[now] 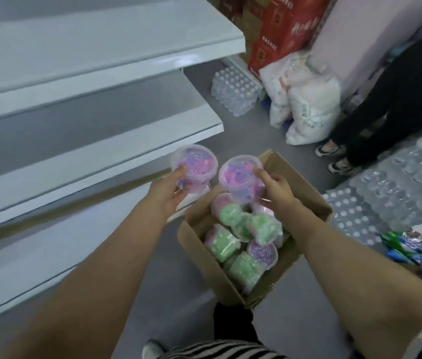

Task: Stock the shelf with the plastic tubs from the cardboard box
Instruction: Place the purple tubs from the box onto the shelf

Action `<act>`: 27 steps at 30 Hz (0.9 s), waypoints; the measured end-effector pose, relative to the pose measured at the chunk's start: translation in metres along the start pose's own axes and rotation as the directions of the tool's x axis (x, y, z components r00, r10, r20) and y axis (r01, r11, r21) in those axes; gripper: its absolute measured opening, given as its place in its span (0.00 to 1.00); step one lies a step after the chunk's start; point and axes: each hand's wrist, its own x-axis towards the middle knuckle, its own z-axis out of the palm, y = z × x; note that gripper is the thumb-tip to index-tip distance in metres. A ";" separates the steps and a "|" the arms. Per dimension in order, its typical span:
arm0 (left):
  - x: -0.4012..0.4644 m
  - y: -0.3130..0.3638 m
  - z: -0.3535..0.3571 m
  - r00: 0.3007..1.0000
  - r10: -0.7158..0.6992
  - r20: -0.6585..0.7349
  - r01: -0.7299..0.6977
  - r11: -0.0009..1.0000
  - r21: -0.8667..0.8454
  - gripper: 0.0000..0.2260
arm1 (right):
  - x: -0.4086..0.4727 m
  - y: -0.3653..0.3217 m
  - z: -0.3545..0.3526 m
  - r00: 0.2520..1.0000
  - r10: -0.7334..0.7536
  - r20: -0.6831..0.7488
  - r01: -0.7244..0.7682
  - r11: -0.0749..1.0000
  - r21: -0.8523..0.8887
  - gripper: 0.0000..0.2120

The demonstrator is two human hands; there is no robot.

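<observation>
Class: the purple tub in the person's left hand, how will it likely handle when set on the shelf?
The purple tub looks light: the left hand grips it alone. Its smooth clear plastic may be slippery. Set upright it probably stands; on its side it may roll.

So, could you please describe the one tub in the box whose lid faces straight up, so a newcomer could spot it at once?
Start at the open cardboard box on the grey floor beside the white shelves. Look toward its near right wall, below the heap of green-filled tubs. There sits a purple-filled tub: unlike the tipped green ones around it, its round clear lid faces up.
</observation>
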 end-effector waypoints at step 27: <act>-0.208 0.323 -0.329 0.742 0.473 -0.475 -0.603 0.780 -0.167 0.28 | -0.238 -0.182 0.415 0.736 -0.223 0.639 0.159 0.975 0.157 0.30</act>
